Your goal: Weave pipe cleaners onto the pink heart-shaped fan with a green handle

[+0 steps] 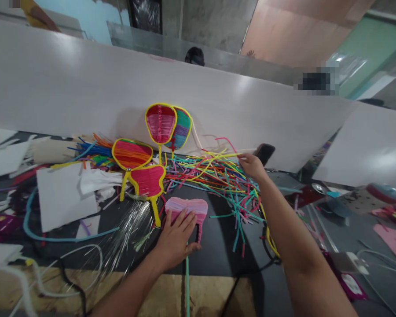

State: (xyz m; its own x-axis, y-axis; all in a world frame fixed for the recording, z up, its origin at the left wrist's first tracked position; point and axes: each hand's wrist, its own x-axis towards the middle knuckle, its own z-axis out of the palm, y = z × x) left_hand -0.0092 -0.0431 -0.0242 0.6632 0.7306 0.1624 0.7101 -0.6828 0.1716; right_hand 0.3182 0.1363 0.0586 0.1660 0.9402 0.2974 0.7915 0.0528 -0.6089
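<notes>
My left hand (176, 240) lies flat with fingers spread, pressing on the lower edge of the pink woven fan (188, 206), which rests on the dark table (218, 246) right in front of me. My right hand (252, 165) is stretched well beyond it, fingertips pinched on a yellow strip (226, 155) at the top of the heap of coloured strips (214, 176). Finished fans (148, 180) lie just left of the pink one.

A pale pink, lilac-striped fan (191, 207) is seen near the front edge of the dark grey desk (224, 246); yellow-rimmed red fans (161, 123) and multicoloured strips (214, 174) are ranged along its back edge.
</notes>
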